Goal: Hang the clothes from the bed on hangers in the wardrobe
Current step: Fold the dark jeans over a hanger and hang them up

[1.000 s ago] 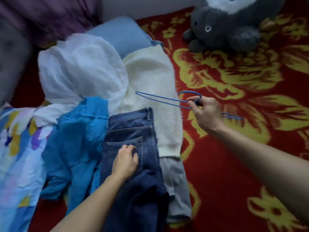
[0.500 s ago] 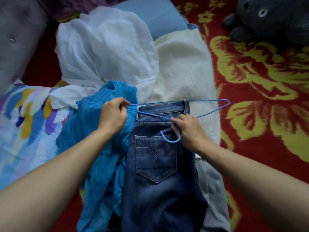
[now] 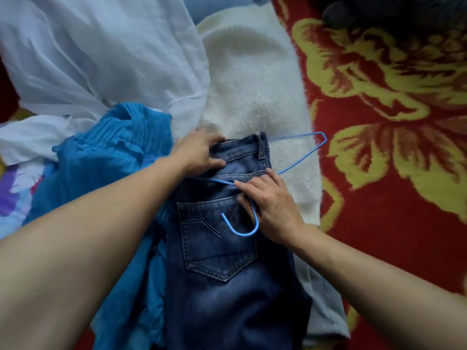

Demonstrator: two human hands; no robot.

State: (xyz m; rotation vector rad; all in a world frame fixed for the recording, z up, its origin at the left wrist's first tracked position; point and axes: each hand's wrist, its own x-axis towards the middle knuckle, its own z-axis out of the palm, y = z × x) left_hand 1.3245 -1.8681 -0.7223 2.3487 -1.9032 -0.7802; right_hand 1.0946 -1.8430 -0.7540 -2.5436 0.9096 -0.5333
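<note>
The waistband of a pair of dark blue denim jeans (image 3: 222, 286) is gripped by the left hand (image 3: 199, 151), with the fingers curled over its upper edge and the thumb pressed on the denim below. A thin blue wire hanger (image 3: 242, 233) is held at its neck by the right hand (image 3: 273, 208), the fingers closed over the wire. The open hook is seen just below and to the left of that hand, lying on the back pocket. One shoulder of the hanger is run from the right hand's fingertips toward the left hand, across the denim. The other shoulder is extended beyond the right hand, and its far corner is laid on a fluffy cream-white sweater (image 3: 252, 84). The hanger's bottom bar is hidden behind the waistband between the two hands.

A crinkled bright blue garment (image 3: 108, 160) is bunched against the outer side of the left hand. A thin white fabric garment (image 3: 101, 46) is spread beyond it. A pale grey garment (image 3: 328, 311) is partly covered by the jeans beneath the right forearm. A red bedspread with yellow flowers (image 3: 379, 173) is seen to the right of the right hand.
</note>
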